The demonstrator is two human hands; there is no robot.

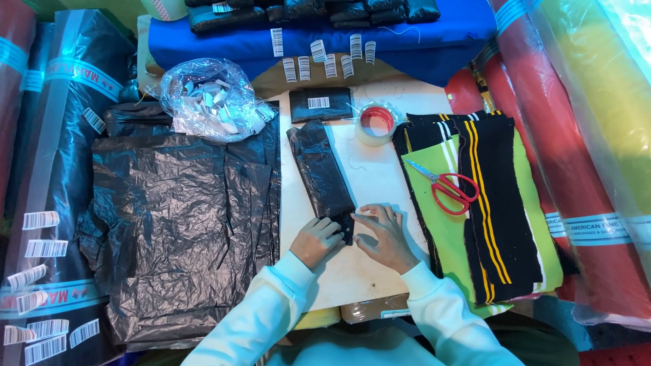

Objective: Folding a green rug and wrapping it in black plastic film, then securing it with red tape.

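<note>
Both hands pressed the near end of a folded black plastic bag (320,169) on the tabletop (380,183): left hand (317,240) clenched on its corner, right hand (381,237) flat, released. Judged light, limp, slippery; best pinched at that folded end. Red scissors (453,190) lay right of the grip.

Textile packing workshop/stockroom. Evidence: wrapped fabric rolls (597,135) stacked both sides, folded blue cloth (380,37) at back w/ barcode stickers (330,66), striped knit swatches (485,203) w/ red scissors (451,190), tape roll (375,124), black poly bags (169,224), small worktable (380,176).
</note>
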